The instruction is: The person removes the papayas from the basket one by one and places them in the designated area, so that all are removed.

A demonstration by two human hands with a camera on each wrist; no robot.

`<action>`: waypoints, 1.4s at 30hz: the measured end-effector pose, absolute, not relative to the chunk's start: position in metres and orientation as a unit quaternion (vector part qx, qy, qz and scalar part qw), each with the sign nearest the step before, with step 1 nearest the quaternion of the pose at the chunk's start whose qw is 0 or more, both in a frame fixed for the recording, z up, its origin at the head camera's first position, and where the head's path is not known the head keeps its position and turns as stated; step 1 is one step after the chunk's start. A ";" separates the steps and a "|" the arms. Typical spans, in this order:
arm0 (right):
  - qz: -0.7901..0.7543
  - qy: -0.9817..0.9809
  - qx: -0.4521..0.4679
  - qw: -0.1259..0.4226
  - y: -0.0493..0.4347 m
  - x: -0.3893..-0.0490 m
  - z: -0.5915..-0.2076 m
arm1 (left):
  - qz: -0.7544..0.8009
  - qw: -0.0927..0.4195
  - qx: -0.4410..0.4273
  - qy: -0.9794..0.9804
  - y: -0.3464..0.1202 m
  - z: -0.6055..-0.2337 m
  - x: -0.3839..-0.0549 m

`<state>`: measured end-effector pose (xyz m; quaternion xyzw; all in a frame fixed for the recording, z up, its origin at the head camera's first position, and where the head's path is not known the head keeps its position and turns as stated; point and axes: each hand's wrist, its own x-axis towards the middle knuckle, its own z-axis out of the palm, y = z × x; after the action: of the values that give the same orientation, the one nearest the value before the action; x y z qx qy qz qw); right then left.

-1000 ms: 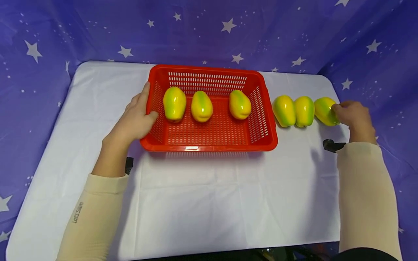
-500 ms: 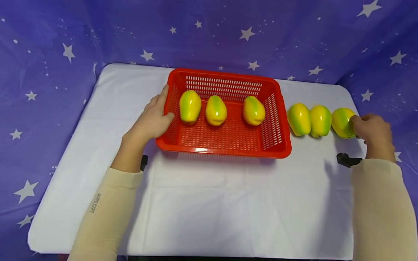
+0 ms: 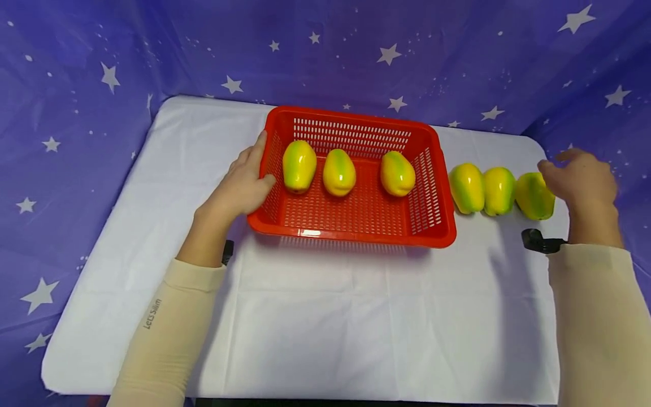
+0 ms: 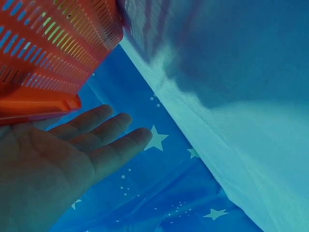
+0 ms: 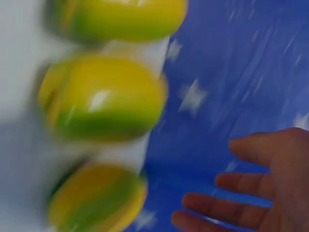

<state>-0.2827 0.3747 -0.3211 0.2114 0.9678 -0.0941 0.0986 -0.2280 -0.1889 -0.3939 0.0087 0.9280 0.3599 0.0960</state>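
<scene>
A red plastic basket (image 3: 351,237) holds three glossy yellow-green fruits that look like mangoes or papayas: one at the left (image 3: 299,167), one in the middle (image 3: 339,173) and one at the right (image 3: 398,173). My left hand (image 3: 243,183) holds the basket's left rim, thumb over the inside and fingers outside; the left wrist view shows those fingers straight. Right of the basket stand three more such fruits in a row: a near one (image 3: 467,188), a middle one (image 3: 499,191) and an end one (image 3: 535,196). My right hand (image 3: 582,178) is just beyond the end fruit, fingers apart and holding nothing (image 5: 241,193).
A white cloth (image 3: 315,333) covers the table under the basket and fruits. Purple curtains with white stars (image 3: 356,56) stand behind and at the sides. Black wrist camera mounts (image 3: 541,242) stick out by each wrist.
My right hand has let go of the end fruit and lifted slightly away from it. The head view has shifted, so everything sits further right. The left hand stays on the basket.
</scene>
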 end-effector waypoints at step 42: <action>0.035 0.945 -0.286 0.156 0.151 -0.286 -0.334 | 0.363 0.068 0.015 0.929 -0.189 -0.397 -0.208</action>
<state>-0.2860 0.1509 -0.3342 -0.2860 0.9449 0.0346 0.1556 -0.2078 -0.1892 -0.3973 0.0147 0.9291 0.3631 0.0684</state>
